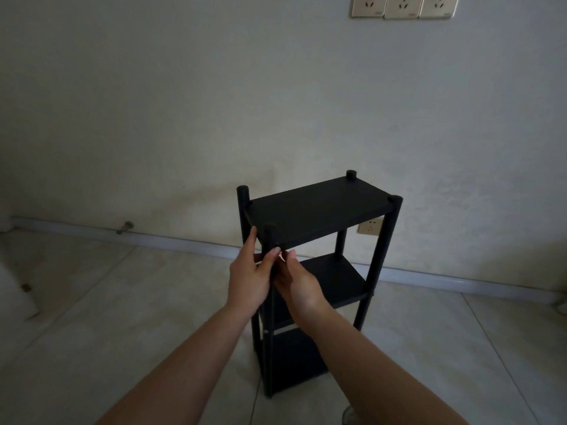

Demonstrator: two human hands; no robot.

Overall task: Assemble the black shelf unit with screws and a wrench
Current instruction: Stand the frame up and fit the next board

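Head view shows the black shelf unit point(319, 240) upright on the floor by the wall. Left hand point(250, 279) grips its near post; right hand point(296, 285) pinches something small and pale there, maybe the wrench. Better turn slowly, post steady. No writing readable.

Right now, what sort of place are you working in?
Probably a sparsely furnished indoor room: tiled floor, plain painted wall with a baseboard, and wall sockets behind the black shelf unit.
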